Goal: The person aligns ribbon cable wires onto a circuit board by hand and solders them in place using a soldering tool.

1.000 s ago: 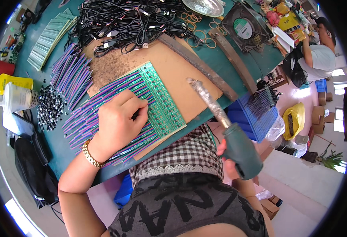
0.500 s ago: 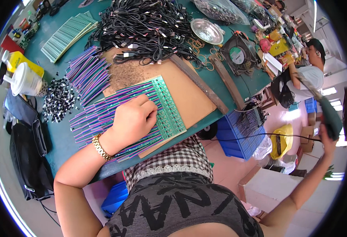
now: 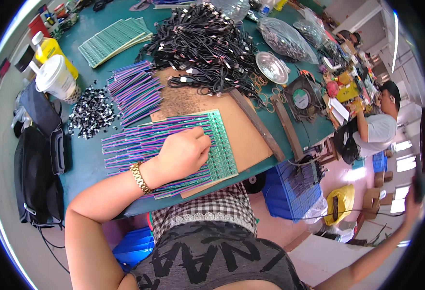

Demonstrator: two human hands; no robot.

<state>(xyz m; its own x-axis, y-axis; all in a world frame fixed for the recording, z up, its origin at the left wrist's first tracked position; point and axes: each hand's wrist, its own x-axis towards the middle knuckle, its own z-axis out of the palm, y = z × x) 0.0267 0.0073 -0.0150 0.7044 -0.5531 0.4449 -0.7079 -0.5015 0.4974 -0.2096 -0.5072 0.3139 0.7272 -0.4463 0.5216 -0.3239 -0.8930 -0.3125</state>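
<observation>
My left hand (image 3: 183, 152), a gold watch (image 3: 139, 178) at its wrist, rests with fingers curled over a green circuit board panel (image 3: 226, 150). Rows of purple, pink and green wires (image 3: 128, 145) lie across the panel and stick out leftward. Whatever those fingertips pinch is hidden under the hand. Out at the far right rim, my right hand (image 3: 412, 208) is wrapped round a dark corded hand tool (image 3: 419, 187), blurred and partly cut off. A brown board (image 3: 251, 145) lies beneath the panel.
Beyond the panel are a wire bundle (image 3: 134, 92), small black parts (image 3: 92, 112), stacked green panels (image 3: 113, 41) and piled black cables (image 3: 200, 46). Wooden bars (image 3: 258, 124), a metal dish (image 3: 272, 67) and a fan (image 3: 301, 98) stand rightward. Another person (image 3: 379, 125) sits farther right.
The view has shifted, so the table sits further right and lower. My right hand with the tool has dropped toward the right rim. My left hand stays curled on the panel.
</observation>
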